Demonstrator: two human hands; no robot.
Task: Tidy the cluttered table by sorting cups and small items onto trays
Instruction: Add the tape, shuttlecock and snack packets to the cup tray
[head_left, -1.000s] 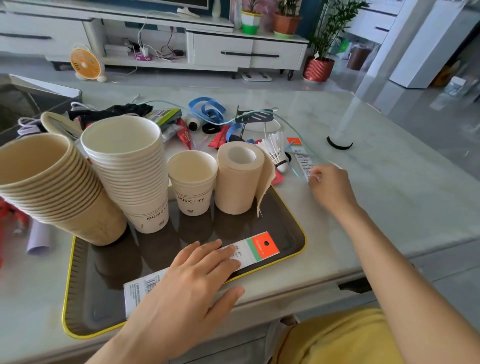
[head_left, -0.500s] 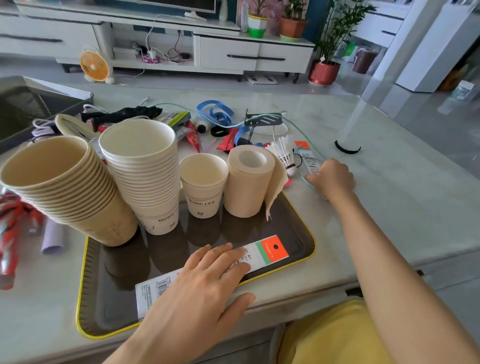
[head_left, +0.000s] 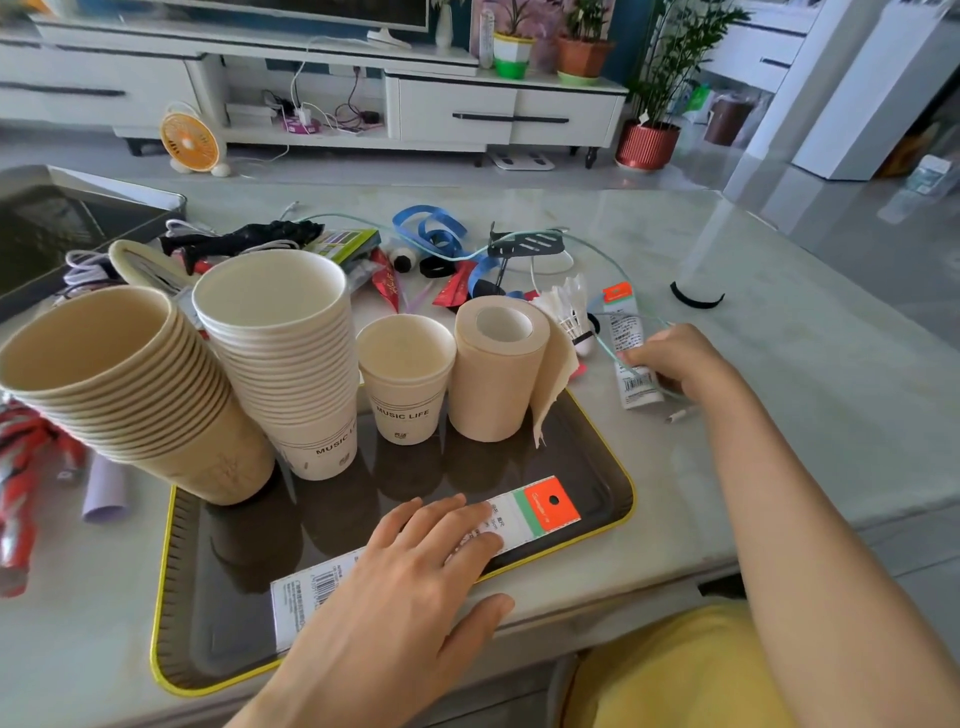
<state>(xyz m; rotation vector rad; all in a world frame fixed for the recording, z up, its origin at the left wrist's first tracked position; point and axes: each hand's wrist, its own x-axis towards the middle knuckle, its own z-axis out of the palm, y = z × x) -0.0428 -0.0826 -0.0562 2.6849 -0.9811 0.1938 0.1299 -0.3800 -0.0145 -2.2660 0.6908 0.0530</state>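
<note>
my right grip (head_left: 675, 364) pinches the small packet (head_left: 621, 322), long axis toward the far edge of the counter (head_left: 779, 415); the tray (head_left: 576, 452) lies just left. left grip (head_left: 395, 587) spread flat on the long card (head_left: 550, 504).

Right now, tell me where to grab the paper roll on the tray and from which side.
Take the roll by its top, probably from above: it stands upright with the open core facing up, so fingers in the core and thumb outside should hold. A cup crowds its left and a loose flap hangs on its right.
</note>
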